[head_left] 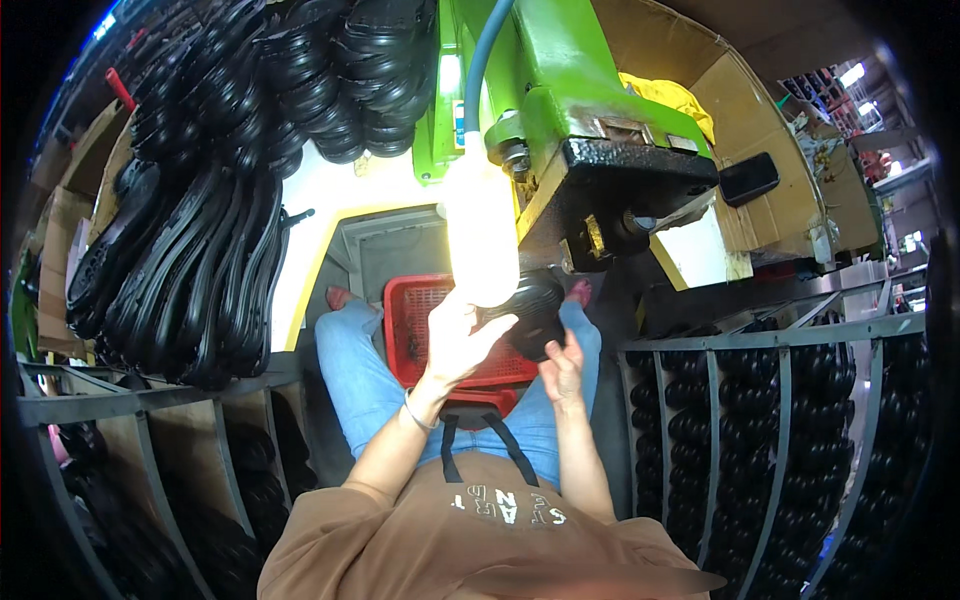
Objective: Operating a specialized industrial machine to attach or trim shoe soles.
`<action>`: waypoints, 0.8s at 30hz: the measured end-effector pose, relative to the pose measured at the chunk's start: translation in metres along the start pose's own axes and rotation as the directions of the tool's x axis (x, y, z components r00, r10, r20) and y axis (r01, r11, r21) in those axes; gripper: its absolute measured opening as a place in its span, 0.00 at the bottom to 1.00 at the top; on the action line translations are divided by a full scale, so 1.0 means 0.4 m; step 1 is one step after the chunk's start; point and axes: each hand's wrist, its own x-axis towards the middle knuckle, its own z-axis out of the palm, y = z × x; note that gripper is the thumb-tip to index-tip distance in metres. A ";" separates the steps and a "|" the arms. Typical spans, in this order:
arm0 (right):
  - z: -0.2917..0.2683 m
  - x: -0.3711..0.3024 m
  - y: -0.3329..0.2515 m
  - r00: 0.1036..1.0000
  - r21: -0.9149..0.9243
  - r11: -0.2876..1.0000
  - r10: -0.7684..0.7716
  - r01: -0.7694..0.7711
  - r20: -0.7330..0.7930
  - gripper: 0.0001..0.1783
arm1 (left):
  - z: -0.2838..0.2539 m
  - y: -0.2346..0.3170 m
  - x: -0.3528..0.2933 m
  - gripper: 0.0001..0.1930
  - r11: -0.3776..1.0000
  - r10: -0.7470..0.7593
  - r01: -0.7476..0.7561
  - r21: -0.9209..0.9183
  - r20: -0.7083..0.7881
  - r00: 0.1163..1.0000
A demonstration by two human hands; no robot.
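Black ridged sole-like piece (pixel 535 312) between two hands: left hand (pixel 455 343) at its left, thumb extended; right hand (pixel 564 376) at its near edge, fingers half-curled; can't tell if either grip closes on it. Glowing white tube lamp (pixel 482 230) by left hand. Red plastic mesh basket (pixel 400 345) between blue-jeaned legs (pixel 345 375). Green metal machine (pixel 560 50) ahead; black soles (pixel 190 270) piled left.

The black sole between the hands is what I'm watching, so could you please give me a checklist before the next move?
1. Black sole in view: ok, partly hidden.
2. Left hand's grip on it: cannot tell.
3. Right hand's grip on it: cannot tell.
4. Lamp lit: ok, very bright.
5. Red basket between the legs: ok.
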 end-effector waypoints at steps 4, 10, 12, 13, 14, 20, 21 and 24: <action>0.000 0.026 -0.152 0.972 -0.285 0.943 -0.208 0.170 -0.106 0.30 | 0.007 -0.022 0.005 0.16 0.987 0.058 -0.057 0.148 -0.001 0.998; 0.016 0.068 -0.211 0.978 -0.265 0.942 -0.209 0.208 0.025 0.29 | 0.023 0.006 0.025 0.20 0.996 0.023 -0.023 0.090 -0.006 1.000; -0.033 0.088 -0.146 0.987 -0.199 0.969 -0.136 0.150 0.084 0.30 | 0.047 0.041 0.036 0.19 0.999 0.025 -0.023 0.037 -0.050 0.998; -0.023 0.089 -0.100 0.984 -0.105 0.986 -0.116 0.131 0.137 0.29 | 0.058 0.043 0.037 0.19 0.999 0.029 -0.027 0.040 -0.060 0.998; -0.035 0.087 -0.051 0.989 -0.015 0.997 -0.071 0.074 0.132 0.29 | 0.077 0.044 0.041 0.17 0.999 0.039 -0.038 0.011 -0.111 0.993; 0.029 0.054 0.033 0.998 0.147 0.989 0.024 -0.032 0.059 0.26 | 0.072 0.075 0.042 0.23 0.984 -0.034 0.069 0.164 -0.207 0.978; 0.029 0.054 0.028 0.999 0.114 0.993 0.001 -0.005 0.038 0.26 | 0.059 0.074 0.041 0.22 0.971 0.061 -0.014 0.239 -0.191 0.980; 0.002 0.060 -0.039 0.993 -0.064 0.991 -0.117 0.115 -0.033 0.26 | 0.029 0.034 0.030 0.20 0.942 0.178 -0.130 0.311 -0.131 0.975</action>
